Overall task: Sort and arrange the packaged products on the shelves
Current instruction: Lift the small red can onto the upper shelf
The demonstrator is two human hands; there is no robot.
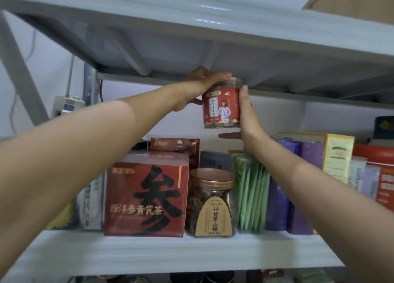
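Both grips clamp the red-labelled jar (221, 106): left hand (200, 86) round its lid, right hand (247, 114) apparently cupping side and base, steadying it at twelve o'clock above the copper-lidded jar (211, 199), probably for placing on the shelf (149, 253).

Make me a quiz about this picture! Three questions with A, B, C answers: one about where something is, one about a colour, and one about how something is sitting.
1. Where is the red-labelled jar?
A. Standing on the shelf board
B. Held in the air by the left hand and the right hand
C. Inside a drawer

2. What colour is the lid of the clear jar beside the big red box?
A. Copper
B. Blue
C. White

3. How are the green sachets sitting?
A. Lying flat in a pile
B. Standing on end, side by side
C. Scattered on the floor

Answers:
1. B, both hands grip it well above the big red box.
2. A, the lid shines copper.
3. B, they stand on end in a row.
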